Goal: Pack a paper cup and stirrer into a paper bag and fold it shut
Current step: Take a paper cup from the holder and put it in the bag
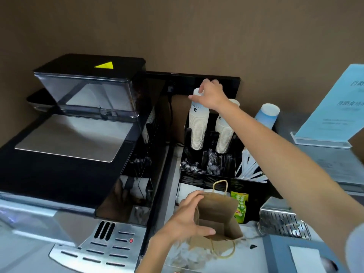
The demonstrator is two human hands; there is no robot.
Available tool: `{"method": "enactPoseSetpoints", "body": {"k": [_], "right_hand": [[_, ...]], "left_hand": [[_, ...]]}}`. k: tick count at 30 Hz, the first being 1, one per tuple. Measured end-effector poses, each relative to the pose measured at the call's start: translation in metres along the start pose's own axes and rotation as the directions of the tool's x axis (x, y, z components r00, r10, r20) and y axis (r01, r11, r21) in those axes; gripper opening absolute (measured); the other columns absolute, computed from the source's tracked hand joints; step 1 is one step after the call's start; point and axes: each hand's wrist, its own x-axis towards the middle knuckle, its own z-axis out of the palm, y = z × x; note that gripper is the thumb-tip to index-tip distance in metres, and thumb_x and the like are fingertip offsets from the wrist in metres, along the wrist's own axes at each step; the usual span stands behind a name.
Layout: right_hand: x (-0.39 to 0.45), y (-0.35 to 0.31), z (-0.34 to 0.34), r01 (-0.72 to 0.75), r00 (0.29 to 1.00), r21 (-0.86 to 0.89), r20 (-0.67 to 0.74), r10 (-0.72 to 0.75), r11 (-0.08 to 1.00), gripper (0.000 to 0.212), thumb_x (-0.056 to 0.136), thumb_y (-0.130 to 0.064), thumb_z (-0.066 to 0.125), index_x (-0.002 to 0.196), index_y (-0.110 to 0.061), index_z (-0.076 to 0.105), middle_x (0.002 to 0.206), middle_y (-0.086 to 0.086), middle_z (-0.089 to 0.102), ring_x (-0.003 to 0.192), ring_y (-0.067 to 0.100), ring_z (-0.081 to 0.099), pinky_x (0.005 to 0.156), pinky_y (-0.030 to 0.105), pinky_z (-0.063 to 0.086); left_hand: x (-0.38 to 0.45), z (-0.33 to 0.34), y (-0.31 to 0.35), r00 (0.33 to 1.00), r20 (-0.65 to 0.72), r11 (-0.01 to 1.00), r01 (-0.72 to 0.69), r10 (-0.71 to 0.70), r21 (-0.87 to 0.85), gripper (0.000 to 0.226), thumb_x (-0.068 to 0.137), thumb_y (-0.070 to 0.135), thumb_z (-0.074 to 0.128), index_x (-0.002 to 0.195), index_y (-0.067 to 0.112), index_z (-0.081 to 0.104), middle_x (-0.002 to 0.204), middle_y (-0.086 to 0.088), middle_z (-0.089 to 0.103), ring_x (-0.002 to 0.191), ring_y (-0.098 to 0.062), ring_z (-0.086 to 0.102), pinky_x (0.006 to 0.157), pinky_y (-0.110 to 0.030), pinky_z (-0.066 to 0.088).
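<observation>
A brown paper bag (218,215) with twisted handles stands open on the counter near me. My left hand (187,217) grips its left edge and holds the mouth apart. My right hand (210,93) reaches far back and closes its fingers on the top white paper cup (197,95) of the left cup stack (198,129) in a black organiser. A second stack of cups (224,133) stands to its right. White wrapped stirrers (250,170) fan out of a compartment on the organiser's right side.
A large black and silver coffee machine (74,138) fills the left. The black organiser (208,180) also holds dark sachets and green tea packets (240,207). A blue cup (267,115), a blue sign (332,107) and a metal drip tray (281,223) lie to the right.
</observation>
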Motion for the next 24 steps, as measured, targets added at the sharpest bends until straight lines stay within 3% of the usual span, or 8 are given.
{"method": "enactPoseSetpoints", "body": {"k": [4,9,14,18,21,24], "right_hand": [[0.004,0.000,0.010,0.031,0.999,-0.062,0.025,-0.029,0.998,0.028,0.094,-0.037,0.062,0.099,-0.014,0.047,0.128,0.018,0.049,0.118,0.036,0.049,0.098,0.048,0.047],[0.005,-0.001,0.007,0.072,0.997,-0.152,0.017,-0.071,0.986,0.026,0.097,-0.036,0.058,0.096,-0.015,0.044,0.122,0.017,0.053,0.110,0.035,0.053,0.094,0.053,0.049],[0.009,-0.005,-0.015,0.066,0.997,-0.094,-0.035,-0.069,0.993,0.027,0.093,-0.037,0.063,0.092,-0.016,0.047,0.122,0.015,0.057,0.114,0.033,0.053,0.096,0.051,0.048],[0.011,-0.009,-0.040,0.115,0.976,0.041,-0.190,-0.106,0.992,0.031,0.089,-0.040,0.068,0.088,-0.017,0.047,0.118,0.010,0.061,0.108,0.026,0.055,0.083,0.039,0.048],[-0.001,-0.008,-0.058,0.225,0.924,0.154,-0.346,-0.160,0.962,0.036,0.087,-0.043,0.067,0.098,-0.016,0.046,0.104,0.002,0.057,0.095,0.020,0.052,0.075,0.029,0.041],[-0.030,-0.006,-0.075,0.348,0.887,0.274,-0.405,-0.221,0.896,0.039,0.088,-0.042,0.064,0.121,-0.029,0.048,0.101,-0.015,0.061,0.095,0.015,0.061,0.080,0.029,0.051]], "left_hand": [[0.002,0.000,-0.002,1.000,-0.003,1.000,-0.007,0.007,0.031,0.099,0.064,0.055,0.080,0.145,0.037,0.027,0.120,0.065,0.002,0.135,0.002,0.020,0.110,-0.022,0.023],[0.003,0.000,-0.001,1.000,-0.007,0.998,-0.014,0.014,0.058,0.098,0.064,0.055,0.080,0.146,0.034,0.029,0.126,0.056,0.010,0.138,-0.001,0.021,0.115,-0.026,0.025],[0.003,-0.003,-0.001,1.000,-0.010,0.998,-0.019,0.020,0.067,0.099,0.063,0.058,0.079,0.145,0.035,0.029,0.118,0.065,0.003,0.133,0.002,0.022,0.110,-0.023,0.024],[0.003,-0.002,-0.002,1.000,-0.011,0.997,-0.014,0.015,0.077,0.099,0.061,0.060,0.078,0.144,0.038,0.028,0.118,0.066,0.002,0.130,0.004,0.020,0.108,-0.023,0.024],[0.003,-0.002,-0.002,1.000,-0.013,0.995,-0.001,0.002,0.095,0.100,0.060,0.064,0.076,0.144,0.038,0.028,0.120,0.064,0.003,0.131,0.003,0.021,0.108,-0.024,0.027],[0.003,-0.002,-0.001,1.000,-0.011,0.995,-0.001,0.002,0.103,0.101,0.060,0.064,0.076,0.144,0.037,0.028,0.119,0.064,0.001,0.129,0.004,0.020,0.105,-0.023,0.026]]}}
